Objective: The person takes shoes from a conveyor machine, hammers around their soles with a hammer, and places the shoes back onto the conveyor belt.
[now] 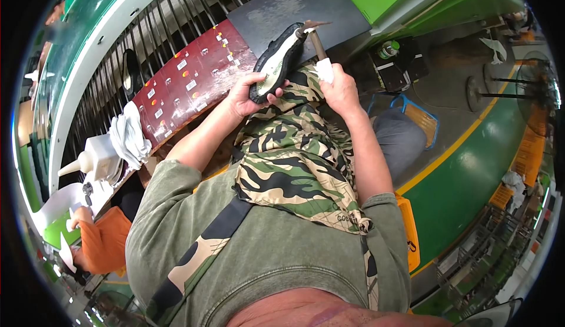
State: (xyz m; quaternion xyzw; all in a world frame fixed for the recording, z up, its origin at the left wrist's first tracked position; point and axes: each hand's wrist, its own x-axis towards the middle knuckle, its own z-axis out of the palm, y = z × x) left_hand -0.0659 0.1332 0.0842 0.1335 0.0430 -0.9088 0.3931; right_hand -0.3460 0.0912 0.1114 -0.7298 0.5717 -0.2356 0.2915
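My left hand [248, 96] is closed around the near end of a black shoe upper [278, 62], its white insole board with green lettering turned up toward me. My right hand [341, 92] grips a hammer [318, 47] by its handle, which is wrapped in white near my fingers. At the shoe's far end is the hammer's head, close to the tip; whether it touches cannot be made out. Both are held above my lap, over a camouflage apron [294, 150].
Ahead lie a red patterned board [191, 80] and a dark grey sheet [300, 12], beside a rack of metal rollers [170, 18]. At left are a white squeeze bottle [97, 159], white cloths [129, 136] and a person in orange [106, 242]. Fans [474, 93] stand at right.
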